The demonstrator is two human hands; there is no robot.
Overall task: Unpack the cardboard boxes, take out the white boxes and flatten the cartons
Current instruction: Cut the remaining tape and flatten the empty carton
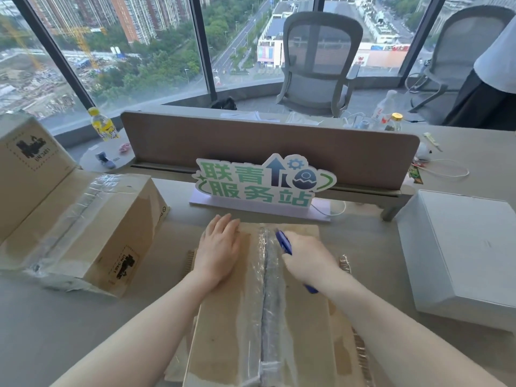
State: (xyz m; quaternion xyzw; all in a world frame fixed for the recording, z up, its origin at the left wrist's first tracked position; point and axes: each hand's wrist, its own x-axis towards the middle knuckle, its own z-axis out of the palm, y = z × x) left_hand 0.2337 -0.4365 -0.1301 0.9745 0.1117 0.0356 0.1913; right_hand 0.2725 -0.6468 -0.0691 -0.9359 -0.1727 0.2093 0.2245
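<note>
A high window with the city far below runs behind my grey desk (69, 317), past a brown divider (268, 143) and a green-lettered sign (265, 182). From my head view, the sealed carton (231, 317) lies straight in front of me, its taped seam (269, 289) running away from me. My left hand (220, 247) rests flat and relaxed on the left flap, steadying it. My right hand (307, 263) grips a blue cutter (284, 241), tip at the far end of the seam. I judge I am at the slitting step; next I should draw the blade toward me along the tape, shallow. A second carton (92, 224) waits left, a white box (463, 252) sits right.
</note>
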